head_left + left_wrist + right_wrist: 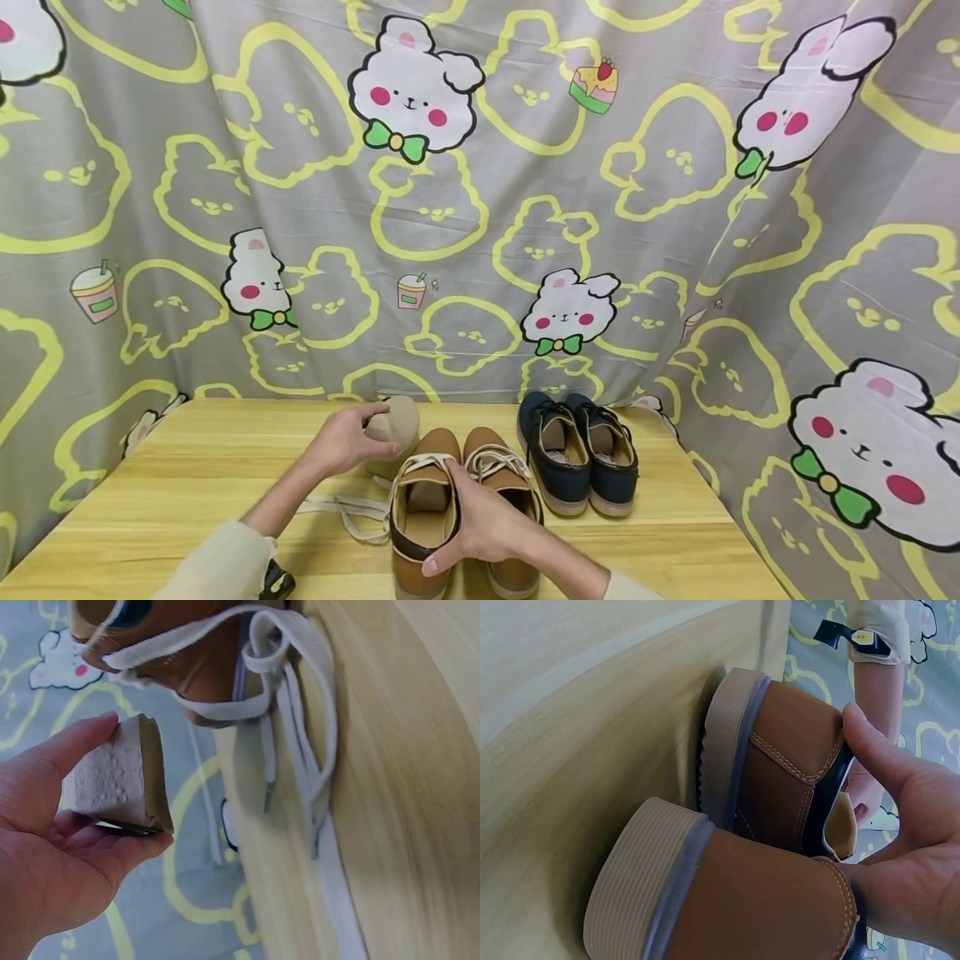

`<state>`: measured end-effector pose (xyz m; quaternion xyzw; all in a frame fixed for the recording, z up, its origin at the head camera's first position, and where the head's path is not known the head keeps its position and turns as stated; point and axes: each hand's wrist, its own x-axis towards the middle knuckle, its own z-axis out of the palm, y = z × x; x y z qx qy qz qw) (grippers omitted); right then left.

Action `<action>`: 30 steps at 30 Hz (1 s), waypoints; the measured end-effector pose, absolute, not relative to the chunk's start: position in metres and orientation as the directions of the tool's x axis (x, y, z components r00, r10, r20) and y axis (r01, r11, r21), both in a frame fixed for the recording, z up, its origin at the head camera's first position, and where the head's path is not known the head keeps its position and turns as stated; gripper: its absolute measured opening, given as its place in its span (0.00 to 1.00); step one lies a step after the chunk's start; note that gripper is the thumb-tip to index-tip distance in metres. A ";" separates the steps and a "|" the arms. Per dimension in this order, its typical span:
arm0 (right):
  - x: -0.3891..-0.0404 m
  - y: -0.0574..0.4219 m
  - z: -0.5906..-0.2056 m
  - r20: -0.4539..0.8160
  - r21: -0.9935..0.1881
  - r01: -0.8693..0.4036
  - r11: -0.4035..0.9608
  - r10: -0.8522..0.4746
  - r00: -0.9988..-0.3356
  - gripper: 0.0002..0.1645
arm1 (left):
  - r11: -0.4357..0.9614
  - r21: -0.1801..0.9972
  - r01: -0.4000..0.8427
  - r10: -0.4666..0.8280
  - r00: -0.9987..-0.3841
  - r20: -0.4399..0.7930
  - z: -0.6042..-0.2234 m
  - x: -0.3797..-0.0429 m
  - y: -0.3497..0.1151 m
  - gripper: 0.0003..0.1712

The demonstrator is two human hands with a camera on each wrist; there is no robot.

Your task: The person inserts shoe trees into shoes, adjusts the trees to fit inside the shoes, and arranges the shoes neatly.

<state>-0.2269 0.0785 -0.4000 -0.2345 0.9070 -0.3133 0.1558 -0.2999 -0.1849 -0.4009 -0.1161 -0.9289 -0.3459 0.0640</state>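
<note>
My left hand point(347, 442) holds a beige, rough-surfaced moulded-pulp shoe insert point(397, 423) by its sides, above the table beside the shoes. In the left wrist view the insert point(112, 776) sits between thumb and fingers, its squared end showing. A brown lace-up shoe point(423, 560) with cream laces stands on the table, toe pointing away. My right hand point(491, 523) grips it at the collar, the thumb near the heel. Its mate, another brown shoe point(497, 472), stands close on the right, partly hidden by that hand. Loose lace ends point(356, 507) trail leftward from the gripped shoe.
To the right, a pair of navy lace-up shoes point(564, 486) stands side by side on the wooden table point(225, 454). A patterned grey curtain point(465, 233) hangs behind and along the sides. A black wrist strap point(278, 582) shows at the left sleeve.
</note>
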 end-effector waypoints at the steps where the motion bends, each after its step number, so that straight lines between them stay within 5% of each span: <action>1: -0.227 0.078 -0.400 -0.136 -0.640 -0.328 0.695 -0.522 -0.842 0.79 | 0.734 0.623 0.268 0.179 -0.963 0.203 -0.399 -0.299 -0.184 0.43; 13: -0.223 0.080 -0.391 -0.129 -0.641 -0.331 0.692 -0.522 -0.843 0.78 | 0.729 0.618 0.294 0.213 -0.956 0.203 -0.387 -0.291 -0.180 0.43; 24: -0.224 0.107 -0.358 -0.084 -0.686 -0.335 0.646 -0.527 -0.845 0.65 | 0.723 0.618 0.309 0.222 -0.951 0.216 -0.385 -0.291 -0.183 0.43; 30: -0.233 0.134 -0.354 -0.077 -0.658 -0.325 0.680 -0.489 -0.869 0.69 | 0.722 0.618 0.311 0.227 -0.950 0.213 -0.383 -0.291 -0.183 0.43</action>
